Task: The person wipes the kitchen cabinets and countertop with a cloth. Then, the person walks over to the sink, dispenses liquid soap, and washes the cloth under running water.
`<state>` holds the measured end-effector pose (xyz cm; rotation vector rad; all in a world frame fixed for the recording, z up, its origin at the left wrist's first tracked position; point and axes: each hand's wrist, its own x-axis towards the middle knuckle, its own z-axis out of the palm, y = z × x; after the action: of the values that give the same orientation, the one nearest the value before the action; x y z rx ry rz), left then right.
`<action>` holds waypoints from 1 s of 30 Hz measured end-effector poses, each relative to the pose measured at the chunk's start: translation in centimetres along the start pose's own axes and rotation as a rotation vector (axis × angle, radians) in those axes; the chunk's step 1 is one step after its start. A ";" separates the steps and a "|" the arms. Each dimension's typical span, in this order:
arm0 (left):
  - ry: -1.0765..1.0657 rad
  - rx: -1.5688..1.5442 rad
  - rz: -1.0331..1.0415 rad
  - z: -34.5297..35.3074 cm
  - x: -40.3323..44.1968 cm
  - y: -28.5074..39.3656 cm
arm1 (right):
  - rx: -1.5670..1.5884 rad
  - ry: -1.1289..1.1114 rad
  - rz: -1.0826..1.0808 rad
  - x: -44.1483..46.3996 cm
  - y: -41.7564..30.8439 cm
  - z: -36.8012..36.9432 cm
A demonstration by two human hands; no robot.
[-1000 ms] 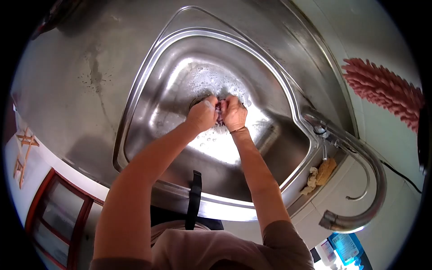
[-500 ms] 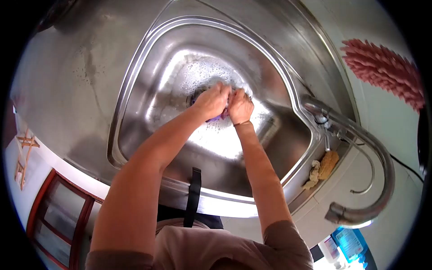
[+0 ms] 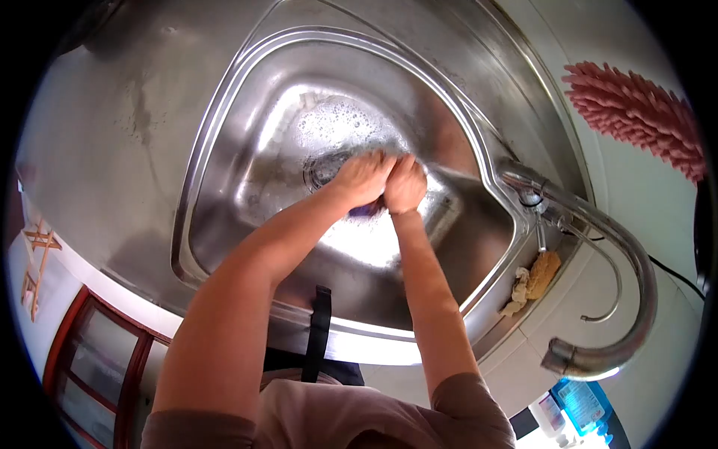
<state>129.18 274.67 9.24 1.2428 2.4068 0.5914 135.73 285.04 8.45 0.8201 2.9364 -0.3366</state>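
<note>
Over the sink [image 3: 213,127] my left hand [image 3: 364,178] and my right hand [image 3: 405,184] are pressed together, knuckles up and fingers curled in. Both are closed on a small dark purple thing [image 3: 364,210], perhaps a cloth, that shows only below them. My fingers cover most of it, so its kind stays unclear. White soap suds [image 3: 336,123] lie on the sink floor just beyond my hands. The round drain [image 3: 320,173] is left of my left hand, partly covered by it.
A curved metal faucet [image 3: 636,277] arches at the right, its spout turned away from the basin. A sponge [image 3: 544,274] and a crumpled pale cloth [image 3: 517,290] lie on the right ledge. Farther right are a pink chenille duster [image 3: 636,116] and a blue bottle [image 3: 582,405].
Both hands have shifted slightly nearer to me, with the left also a little to the right. More of the drain shows now, and less of the purple thing.
</note>
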 end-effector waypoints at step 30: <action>-0.029 -0.051 0.039 1.6 -0.2 -0.3 | -0.064 0.027 -0.155 -0.4 2.6 1.0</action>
<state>129.84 274.67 7.75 1.2710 2.3338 0.6383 137.43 286.74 7.07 0.5954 3.0259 -0.2405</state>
